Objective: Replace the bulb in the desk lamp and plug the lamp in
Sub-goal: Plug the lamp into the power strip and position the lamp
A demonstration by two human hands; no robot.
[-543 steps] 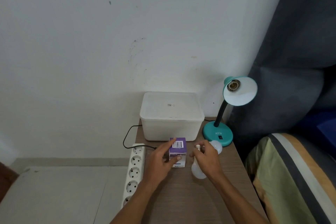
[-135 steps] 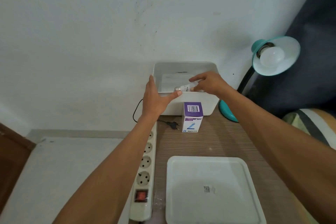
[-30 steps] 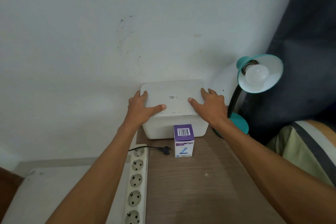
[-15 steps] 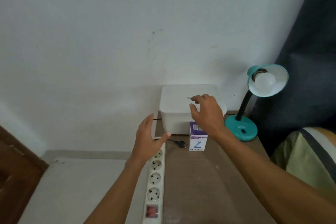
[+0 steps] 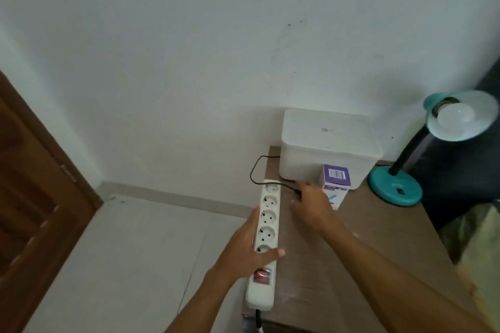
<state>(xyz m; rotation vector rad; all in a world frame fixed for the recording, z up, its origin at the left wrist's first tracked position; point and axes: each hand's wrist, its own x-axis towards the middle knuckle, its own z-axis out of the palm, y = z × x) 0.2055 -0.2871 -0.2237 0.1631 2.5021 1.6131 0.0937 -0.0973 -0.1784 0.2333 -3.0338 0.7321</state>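
**Reaching for the lamp plug, strip steadied at the table edge**

A white bulb [image 5: 456,115] already sits in the socket of the teal desk lamp [image 5: 395,189], which stands at the far right of the wooden tabletop [image 5: 351,238]. The left hand [image 5: 247,249] grips the white power strip [image 5: 265,240] along the tabletop's left edge, thumb laid across it just above the red switch [image 5: 262,276]. The right hand [image 5: 311,204] reaches palm down, fingers loosely spread, over the spot where the lamp's black cord [image 5: 255,170] ends; the plug itself is hidden beneath it, so whether it is grasped cannot be told. Just right of that hand stands a small purple bulb box [image 5: 335,186], in front of a closed white storage box [image 5: 328,149].

Likely risks: the hand may knock the bulb box over while closing on the plug. The strip overhangs the edge, so a hard push into a socket could tip it off. The thumb is close enough to press the switch by accident
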